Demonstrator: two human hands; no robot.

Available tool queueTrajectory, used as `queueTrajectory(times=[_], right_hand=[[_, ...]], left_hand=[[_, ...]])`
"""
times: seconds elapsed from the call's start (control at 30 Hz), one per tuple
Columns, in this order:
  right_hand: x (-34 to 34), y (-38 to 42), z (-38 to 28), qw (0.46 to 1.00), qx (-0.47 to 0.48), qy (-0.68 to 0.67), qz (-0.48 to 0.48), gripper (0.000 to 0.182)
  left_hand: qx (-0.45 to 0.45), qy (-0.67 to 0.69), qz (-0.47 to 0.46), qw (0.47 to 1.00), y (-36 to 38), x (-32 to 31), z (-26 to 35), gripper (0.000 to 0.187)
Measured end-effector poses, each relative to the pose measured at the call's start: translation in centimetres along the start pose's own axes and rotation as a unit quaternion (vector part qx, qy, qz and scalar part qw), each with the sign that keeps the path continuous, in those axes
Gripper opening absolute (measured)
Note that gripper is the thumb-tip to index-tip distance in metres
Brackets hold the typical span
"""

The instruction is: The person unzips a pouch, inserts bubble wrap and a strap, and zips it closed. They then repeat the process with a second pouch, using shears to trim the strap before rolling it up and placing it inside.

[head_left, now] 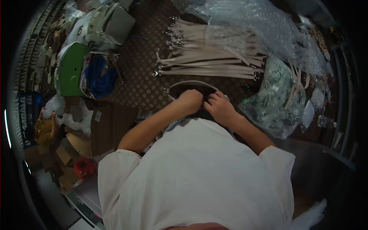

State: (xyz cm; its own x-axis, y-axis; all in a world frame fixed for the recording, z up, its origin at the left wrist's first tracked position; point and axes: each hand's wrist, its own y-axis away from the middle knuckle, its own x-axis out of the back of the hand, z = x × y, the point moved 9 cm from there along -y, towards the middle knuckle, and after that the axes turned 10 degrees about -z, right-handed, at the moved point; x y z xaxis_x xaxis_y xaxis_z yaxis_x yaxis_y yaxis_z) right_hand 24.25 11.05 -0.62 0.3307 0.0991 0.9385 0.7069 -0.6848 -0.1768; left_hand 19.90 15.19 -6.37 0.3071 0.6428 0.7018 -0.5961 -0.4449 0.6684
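Note:
Close to my body is a dark bag (178,89) with a pale curved edge, possibly its mouth. My left hand (191,100) is closed at the bag's opening, knuckles up; its fingertips are hidden and I cannot make out what they hold. My right hand (219,106) is beside it, fingers bent and closed on the bag's right edge. Just beyond lies a pile of long pale straps (214,71) with metal clasps at their left ends.
Clear plastic wrap (264,23) covers part of the straps. A plastic bag (274,99) lies at right. A green panel (72,71) and a blue bundle (100,78) lie at left. Another person (46,128) is at far left, near cardboard boxes and a red object (85,167).

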Motion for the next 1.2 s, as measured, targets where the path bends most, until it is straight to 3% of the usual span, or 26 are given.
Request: queueTrajectory(times=[0.07, 0.13, 0.2, 0.27, 0.33, 0.4, 0.43, 0.47, 0.53, 0.6, 0.7, 0.73, 0.8, 0.83, 0.9, 0.93, 0.97, 1.03, 1.1, 1.17, 1.2], right_hand=[[0.8, 0.2, 0.2, 0.999, 0.000, -0.020, 0.046, 0.005], [0.0, 0.2, 0.0, 0.999, 0.017, -0.044, 0.014, 0.005], [0.3, 0.1, -0.3, 0.997, 0.042, -0.053, 0.024, 0.004], [0.5, 0.0, 0.1, 0.998, 0.043, -0.053, 0.014, 0.003], [1.1, -0.1, 0.2, 0.997, 0.054, -0.050, 0.021, 0.003], [1.0, -0.4, 0.2, 0.997, 0.064, -0.049, 0.022, 0.003], [0.7, -0.4, 0.0, 0.997, 0.064, -0.046, 0.018, 0.003], [0.3, -0.3, -0.1, 0.997, 0.065, -0.044, 0.013, 0.004], [0.0, -0.3, -0.3, 0.995, 0.086, -0.035, 0.034, 0.004], [-0.4, 0.0, -0.4, 0.993, 0.106, -0.027, 0.048, 0.004], [-1.7, 0.2, 0.2, 0.995, 0.103, 0.000, 0.011, 0.005], [-1.7, 0.1, 0.5, 0.996, 0.092, -0.014, 0.011, 0.005], [-1.5, 0.0, 0.5, 0.996, 0.088, -0.019, 0.019, 0.007], [-1.3, 0.0, 0.4, 0.995, 0.096, -0.011, 0.030, 0.008], [-2.1, 0.2, 0.9, 0.994, 0.102, 0.009, 0.028, 0.010], [-2.2, 0.1, 1.1, 0.995, 0.095, 0.008, 0.018, 0.012], [-2.4, 0.0, 1.3, 0.996, 0.088, 0.005, 0.006, 0.014], [-3.1, 0.0, 1.4, 0.994, 0.104, 0.024, -0.013, 0.010], [-3.3, 0.0, 1.1, 0.991, 0.121, 0.044, -0.039, 0.007], [0.1, 0.4, 0.4, 0.986, 0.126, 0.001, 0.106, 0.006], [-0.3, 0.8, 0.1, 0.985, 0.136, 0.005, 0.102, 0.006]], left_hand=[[-0.012, 0.054, 0.107, 0.993, 0.0, 0.4, -0.8, 0.017], [-0.001, 0.094, 0.094, 0.991, -0.2, -0.5, -1.7, 0.018], [-0.008, 0.046, 0.076, 0.996, -0.7, -0.8, -1.7, 0.019], [-0.040, 0.052, 0.106, 0.992, -0.5, 0.4, -1.4, 0.018], [-0.190, 0.111, 0.232, 0.947, 1.6, 3.1, -0.3, 0.017], [-0.184, 0.123, 0.207, 0.953, 0.0, 1.4, -1.4, 0.016], [-0.142, 0.133, 0.138, 0.971, -0.4, 0.8, -1.7, 0.016], [-0.130, 0.131, 0.153, 0.971, 0.0, 1.5, -1.4, 0.016], [0.001, 0.108, 0.010, 0.994, -1.3, -0.1, -2.2, 0.015], [0.050, 0.058, 0.063, 0.995, -4.2, -1.7, -2.6, 0.017], [-0.015, -0.038, -0.025, 0.999, -9.3, -5.2, 0.0, 0.017], [-0.006, -0.032, -0.010, 0.999, -7.7, -3.2, 0.1, 0.017], [0.000, 0.100, -0.057, 0.993, -4.0, -1.8, 0.1, 0.017], [0.006, 0.102, -0.042, 0.994, -3.9, -1.6, -0.8, 0.017], [-0.143, 0.059, -0.006, 0.988, -2.9, -0.8, 0.3, 0.016], [-0.222, 0.051, 0.154, 0.962, -0.5, 2.0, 0.5, 0.013], [-0.216, 0.050, 0.160, 0.962, -0.3, 2.6, 0.4, 0.013], [-0.065, -0.030, 0.091, 0.993, -0.5, 2.0, -0.6, 0.014], [-0.072, 0.003, 0.102, 0.992, -1.8, 0.7, -0.1, 0.014], [-0.081, 0.030, 0.116, 0.990, -4.1, -0.8, 0.2, 0.015], [-0.096, 0.050, 0.127, 0.986, -5.5, -1.4, 0.2, 0.015]])
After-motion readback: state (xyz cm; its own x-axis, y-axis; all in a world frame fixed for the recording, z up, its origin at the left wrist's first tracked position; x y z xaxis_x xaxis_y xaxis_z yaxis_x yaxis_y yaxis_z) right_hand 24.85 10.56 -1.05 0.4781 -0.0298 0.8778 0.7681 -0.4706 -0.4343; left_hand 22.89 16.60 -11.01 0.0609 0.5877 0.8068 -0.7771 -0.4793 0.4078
